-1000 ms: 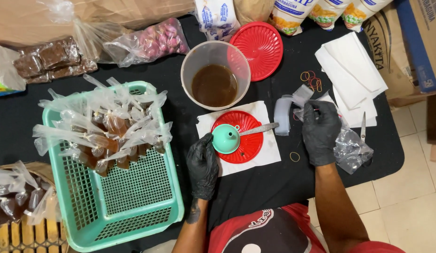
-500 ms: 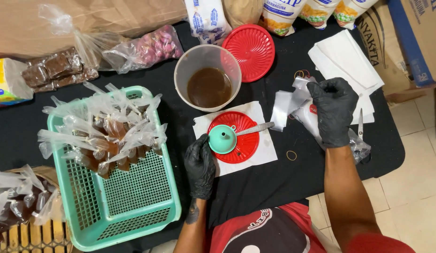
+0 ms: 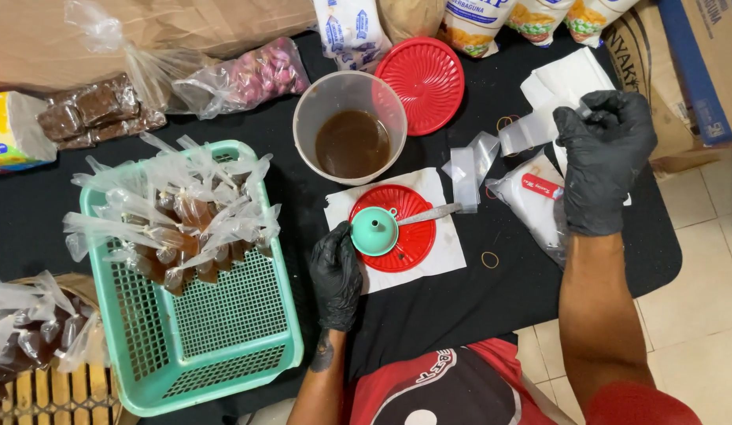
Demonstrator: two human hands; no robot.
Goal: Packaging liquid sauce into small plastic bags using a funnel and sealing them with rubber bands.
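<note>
My left hand, in a black glove, rests on the black tabletop with its fingertips against a teal funnel. The funnel stands on a small red plate beside a metal spoon, all on a white paper. My right hand, also gloved in black, is raised over the right side and pinches a small clear plastic bag. A clear tub of brown liquid stands behind the plate.
A green mesh basket at left holds several tied bags of brown liquid. A red lid, loose clear bags, a pack of plastic bags, white papers, rubber bands and food packets lie around.
My right hand has lifted from the bag pile at the right and now holds one clear bag up. My left hand stays by the funnel.
</note>
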